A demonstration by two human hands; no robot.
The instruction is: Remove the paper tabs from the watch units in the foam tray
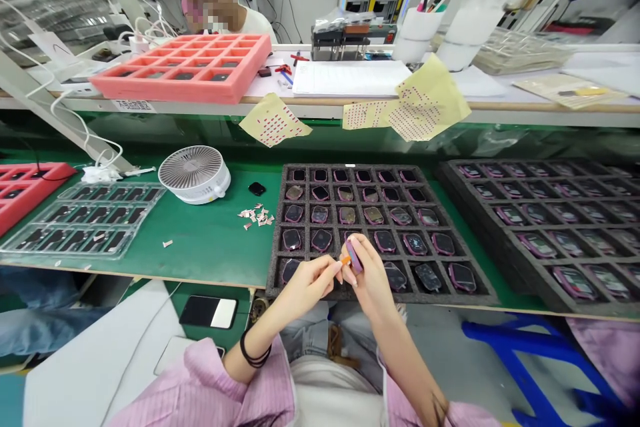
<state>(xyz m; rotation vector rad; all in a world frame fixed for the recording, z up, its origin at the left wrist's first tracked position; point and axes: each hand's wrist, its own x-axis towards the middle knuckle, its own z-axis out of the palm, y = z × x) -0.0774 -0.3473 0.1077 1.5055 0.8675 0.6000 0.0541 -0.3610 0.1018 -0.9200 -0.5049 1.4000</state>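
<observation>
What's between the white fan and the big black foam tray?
Head view: a small heap of metal tabs and a black piece, both on the green mat.

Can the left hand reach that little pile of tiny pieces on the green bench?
Probably yes. The left hand is close to the pile of tiny pieces. Only the low edge of the black foam tray lies between them, so the way looks mostly free.
</observation>
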